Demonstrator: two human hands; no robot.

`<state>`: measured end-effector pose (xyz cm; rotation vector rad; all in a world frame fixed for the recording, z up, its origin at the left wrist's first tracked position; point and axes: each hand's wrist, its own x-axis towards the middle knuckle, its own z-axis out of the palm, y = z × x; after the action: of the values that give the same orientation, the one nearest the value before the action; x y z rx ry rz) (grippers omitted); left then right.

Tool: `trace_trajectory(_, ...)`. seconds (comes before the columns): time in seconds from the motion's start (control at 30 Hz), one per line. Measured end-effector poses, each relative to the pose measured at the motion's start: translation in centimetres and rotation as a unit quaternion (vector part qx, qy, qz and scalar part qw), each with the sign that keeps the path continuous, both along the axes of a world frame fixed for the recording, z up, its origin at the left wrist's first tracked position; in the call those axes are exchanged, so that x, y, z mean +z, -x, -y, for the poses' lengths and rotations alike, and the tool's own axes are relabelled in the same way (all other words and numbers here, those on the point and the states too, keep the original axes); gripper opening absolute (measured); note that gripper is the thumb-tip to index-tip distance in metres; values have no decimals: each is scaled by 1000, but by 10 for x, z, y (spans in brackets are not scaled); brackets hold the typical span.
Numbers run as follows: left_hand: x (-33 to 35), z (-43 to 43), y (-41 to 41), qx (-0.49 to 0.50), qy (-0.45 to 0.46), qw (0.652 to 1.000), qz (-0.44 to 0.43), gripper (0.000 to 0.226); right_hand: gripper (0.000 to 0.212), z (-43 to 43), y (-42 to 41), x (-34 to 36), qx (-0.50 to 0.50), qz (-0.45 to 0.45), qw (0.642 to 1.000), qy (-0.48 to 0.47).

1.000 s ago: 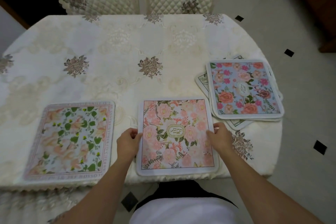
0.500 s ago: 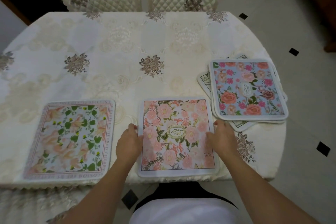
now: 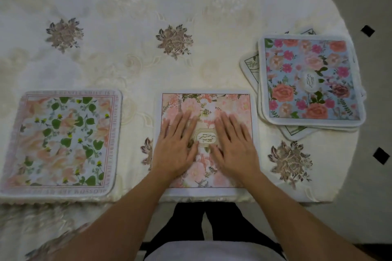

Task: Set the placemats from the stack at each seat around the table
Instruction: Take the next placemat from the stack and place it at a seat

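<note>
The round table (image 3: 127, 6) fills nearly all I see, draped in a cream tablecloth (image 3: 222, 17) embroidered with dusky flowers. Taking the spot straight in front of me as the centre of the dial, the green-leaf placemat (image 3: 61, 140) lies flat at 9 o'clock, squared to the near edge. The pink floral placemat (image 3: 235, 104) lies at the centre itself, its near border level with the table's edge. The stack (image 3: 311, 78) of remaining placemats sits at 2 o'clock, close to the rim, with a blue rose-patterned mat on top and the corners of a white, line-drawn one poking out skewed beneath it. My left hand (image 3: 178, 144) and right hand (image 3: 233, 144) both lie palm down on the pink mat either side of its oval label, fingers straight and spread, gripping nothing, only pressing it flat. I judge this seat as good as done, so the next mat must come off the stack. It lies up and to the right of my right hand, which is clearly the nearer one. The mats are almost square, so no long axis matters; the top one is turned slightly. Between my right hand and the stack I see only cloth and one embroidered flower (image 3: 290, 161).
</note>
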<state>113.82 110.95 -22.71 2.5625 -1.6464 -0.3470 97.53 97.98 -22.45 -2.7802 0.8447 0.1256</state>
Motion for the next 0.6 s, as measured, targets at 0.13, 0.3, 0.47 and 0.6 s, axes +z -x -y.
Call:
trace_trajectory(0.13,4,-15,-12,29,-7,1000,-4,69,69,10,14,3,-5,-22,1000,5)
trace_trajectory(0.3,11,-18,-16,13,-21,1000,-20,70,68,18,18,4,-32,-21,999,-21)
trace_trajectory(0.47,28,-8,-16,20,-73,997,-33,69,73,27,10,25,-31,-20,995,-88)
trace_trajectory(0.6,64,14,-19,42,-75,996,-23,68,70,38,-7,61,-33,-9,998,-56)
